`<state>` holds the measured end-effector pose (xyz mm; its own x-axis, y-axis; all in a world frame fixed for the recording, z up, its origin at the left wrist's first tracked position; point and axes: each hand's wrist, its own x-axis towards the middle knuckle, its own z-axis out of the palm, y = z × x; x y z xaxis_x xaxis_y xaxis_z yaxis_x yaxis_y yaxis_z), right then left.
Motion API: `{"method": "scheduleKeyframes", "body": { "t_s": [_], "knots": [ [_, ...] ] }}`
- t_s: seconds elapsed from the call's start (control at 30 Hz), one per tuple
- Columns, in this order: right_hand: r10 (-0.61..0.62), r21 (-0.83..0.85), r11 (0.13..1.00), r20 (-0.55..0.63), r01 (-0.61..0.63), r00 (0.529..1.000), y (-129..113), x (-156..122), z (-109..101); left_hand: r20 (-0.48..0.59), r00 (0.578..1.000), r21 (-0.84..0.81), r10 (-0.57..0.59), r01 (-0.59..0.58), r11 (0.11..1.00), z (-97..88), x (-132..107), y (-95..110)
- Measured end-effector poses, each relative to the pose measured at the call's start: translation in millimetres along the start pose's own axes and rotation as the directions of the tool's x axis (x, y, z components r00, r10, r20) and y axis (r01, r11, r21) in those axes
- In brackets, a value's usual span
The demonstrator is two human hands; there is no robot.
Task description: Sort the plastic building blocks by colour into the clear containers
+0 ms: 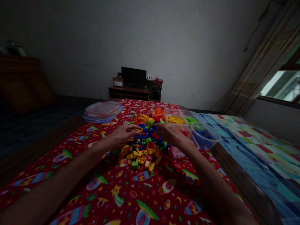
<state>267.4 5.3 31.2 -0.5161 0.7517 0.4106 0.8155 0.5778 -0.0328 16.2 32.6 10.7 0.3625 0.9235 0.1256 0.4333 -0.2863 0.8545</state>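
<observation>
A heap of small plastic building bricks (140, 153), in yellow, blue, green, red and orange, lies between my two hands. My left hand (124, 132) hovers at the heap's left side, its fingers stretched and apart. A yellow brick (139, 129) shows by its fingertips; whether they touch it is unclear. Over the right side of the heap, my right hand (170, 132) points inward with its fingers bent downward. Its fingertips are dark and partly hidden, so I cannot see whether anything is in them.
Behind my right hand stand clear containers with orange bricks (158, 111), yellow bricks (175, 119) and green bricks (190, 120). A round clear tub (214, 139) holds blue pieces near the table's right edge. Stacked clear lids (103, 111) lie at back left on the red patterned tablecloth (122, 190).
</observation>
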Motion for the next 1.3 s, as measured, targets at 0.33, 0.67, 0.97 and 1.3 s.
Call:
{"method": "scheduleKeyframes", "body": {
  "t_s": [0.33, 0.67, 0.97, 1.3],
  "knots": [
    [-0.086, 0.086, 0.993, 0.046, 0.082, 0.995, -30, 6, 40, 0.039, 0.998, 0.059, 0.058, -0.06, 0.996, 15.1, 4, -8],
    [-0.09, 0.044, 0.995, -0.047, 0.092, 0.995, -15, 1, 55, 0.137, 0.99, 0.611, 0.044, -0.119, 0.782, 2.0, 0, -9],
    [-0.152, 0.092, 0.986, 0.129, 0.141, 0.98, -31, 4, 40, 0.084, 0.996, -0.01, -0.02, 0.021, 1.0, 22.6, 6, -11],
    [0.011, -0.051, 0.999, 0.02, -0.01, 1.0, -11, 7, 13, 0.064, 0.989, 0.157, 0.134, -0.143, 0.977, 16.7, 2, -6]
  ]
}}
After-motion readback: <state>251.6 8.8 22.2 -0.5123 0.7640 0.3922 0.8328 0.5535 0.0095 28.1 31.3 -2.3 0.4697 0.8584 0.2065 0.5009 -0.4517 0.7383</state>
